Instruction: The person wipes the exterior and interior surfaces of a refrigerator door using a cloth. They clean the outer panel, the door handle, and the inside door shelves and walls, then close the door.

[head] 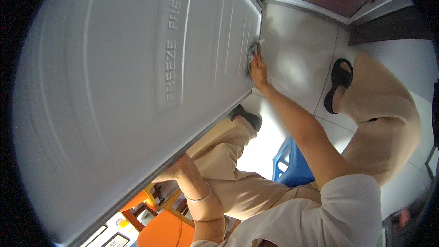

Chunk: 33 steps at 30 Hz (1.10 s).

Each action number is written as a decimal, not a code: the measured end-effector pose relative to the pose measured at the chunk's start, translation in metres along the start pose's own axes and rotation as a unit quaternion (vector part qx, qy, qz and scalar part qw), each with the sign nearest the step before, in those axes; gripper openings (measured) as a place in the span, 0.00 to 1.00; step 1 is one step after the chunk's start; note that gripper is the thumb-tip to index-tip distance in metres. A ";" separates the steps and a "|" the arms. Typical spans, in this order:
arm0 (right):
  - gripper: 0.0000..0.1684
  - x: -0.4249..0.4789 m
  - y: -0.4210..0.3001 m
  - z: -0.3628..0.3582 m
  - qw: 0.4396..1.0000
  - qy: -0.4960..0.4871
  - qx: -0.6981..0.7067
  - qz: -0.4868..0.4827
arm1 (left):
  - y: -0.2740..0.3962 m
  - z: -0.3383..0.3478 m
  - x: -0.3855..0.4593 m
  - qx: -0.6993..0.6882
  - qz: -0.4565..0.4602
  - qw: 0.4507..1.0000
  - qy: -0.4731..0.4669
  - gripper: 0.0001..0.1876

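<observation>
The grey-white inner panel of a freezer door (137,75), with raised lettering and moulded ridges, fills the left of the view. At its lower end, my right hand (259,70) presses a wadded greyish cloth or pad (253,53) against the panel beside the rim. Blur keeps the wad's material unclear. My left hand (171,172), below a thin bracelet on the forearm, is at the door's long dark-edged side. The fingers pass behind that edge and are hidden.
A blue plastic stool (291,164) is beneath me on the tiled floor (295,51). Orange chairs (168,228) stand behind the door at the lower left. A white-framed unit (308,1) borders the floor at the top. My feet wear black sandals (339,82).
</observation>
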State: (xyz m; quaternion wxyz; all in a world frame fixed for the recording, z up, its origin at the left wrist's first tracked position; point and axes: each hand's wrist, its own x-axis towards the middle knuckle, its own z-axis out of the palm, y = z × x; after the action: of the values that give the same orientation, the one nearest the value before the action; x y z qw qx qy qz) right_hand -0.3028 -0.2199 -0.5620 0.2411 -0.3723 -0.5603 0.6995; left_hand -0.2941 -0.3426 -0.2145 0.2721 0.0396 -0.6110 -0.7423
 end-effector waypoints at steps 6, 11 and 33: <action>0.36 -0.075 -0.018 0.009 0.990 -0.098 0.076 0.069 | 0.004 0.016 0.008 -0.064 -0.026 0.996 -0.057 0.32; 0.38 -0.118 -0.119 -0.014 0.975 -0.218 -0.027 -0.035 | 0.007 0.019 0.004 0.017 0.034 0.999 -0.016 0.30; 0.33 -0.110 -0.173 0.012 0.941 -0.150 -0.052 -0.299 | 0.005 0.022 0.004 -0.037 0.044 0.996 -0.064 0.28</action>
State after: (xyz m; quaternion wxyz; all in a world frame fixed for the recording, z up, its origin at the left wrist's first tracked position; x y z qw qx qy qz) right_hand -0.2595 -0.2657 -0.3668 0.3329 -0.0900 -0.7111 0.6128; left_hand -0.3045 -0.3259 -0.2033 0.2656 -0.0450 -0.6002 -0.7531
